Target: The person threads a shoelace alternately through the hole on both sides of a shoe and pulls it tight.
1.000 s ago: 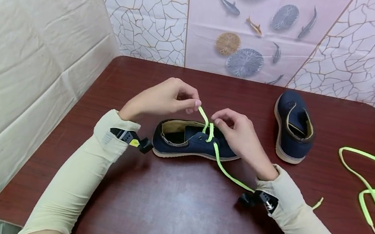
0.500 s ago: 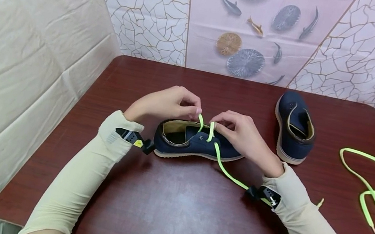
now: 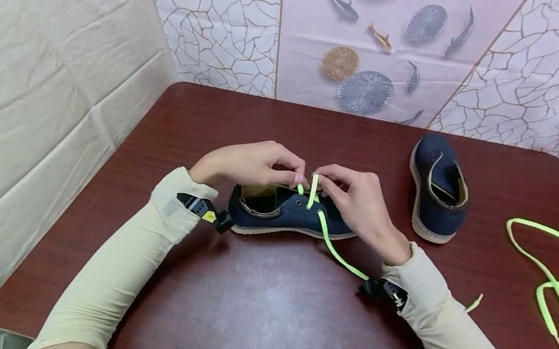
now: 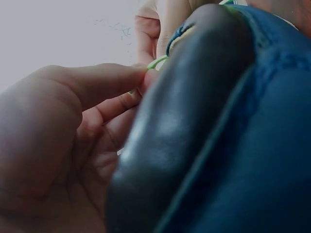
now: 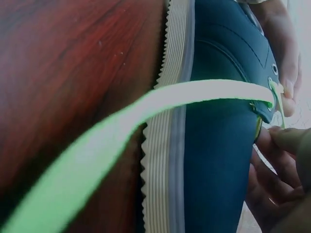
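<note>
Lace (image 3: 313, 190): slack apparently drawn through; your left hand (image 3: 254, 162), now lower, pinches one stretch, your right hand (image 3: 362, 202) another.

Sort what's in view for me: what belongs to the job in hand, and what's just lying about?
In the job:
Middle shoe, with a lace through it
Threaded green lace, pinched by left fingers and right fingers

Lying about, for now:
Other navy shoe, untouched
Loose green lace, untouched at far right
</note>
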A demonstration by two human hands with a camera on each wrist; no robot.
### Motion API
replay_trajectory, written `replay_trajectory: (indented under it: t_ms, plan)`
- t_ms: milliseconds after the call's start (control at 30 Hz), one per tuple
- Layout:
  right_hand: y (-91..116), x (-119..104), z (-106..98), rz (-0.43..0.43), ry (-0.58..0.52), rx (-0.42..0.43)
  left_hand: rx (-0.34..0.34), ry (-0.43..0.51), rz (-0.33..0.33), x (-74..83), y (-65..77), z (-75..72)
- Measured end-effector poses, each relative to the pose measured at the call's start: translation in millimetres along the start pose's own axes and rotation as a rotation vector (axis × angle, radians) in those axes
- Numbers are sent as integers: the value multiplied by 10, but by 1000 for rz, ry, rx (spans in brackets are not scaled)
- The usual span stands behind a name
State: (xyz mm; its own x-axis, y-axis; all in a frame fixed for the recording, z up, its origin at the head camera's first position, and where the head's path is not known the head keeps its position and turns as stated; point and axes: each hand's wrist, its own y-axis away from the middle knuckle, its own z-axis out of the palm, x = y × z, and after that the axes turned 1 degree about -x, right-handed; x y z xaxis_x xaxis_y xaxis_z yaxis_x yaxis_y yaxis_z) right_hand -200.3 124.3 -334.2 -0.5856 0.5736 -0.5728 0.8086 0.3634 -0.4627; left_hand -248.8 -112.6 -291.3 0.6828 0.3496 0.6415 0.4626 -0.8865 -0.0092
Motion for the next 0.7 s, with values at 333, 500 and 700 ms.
replay_trajectory:
  t_ms: [333, 500, 700]
  plan:
    - [25, -93, -12, 18, -25, 68, -31, 50, -9, 13, 14, -8]
    - [24, -131, -13, -18, -26, 118, -44, 88, -6, 1, 12, -4]
    - [17, -171, -29, -45, -54, 170, -51, 79, -9, -1, 14, -5]
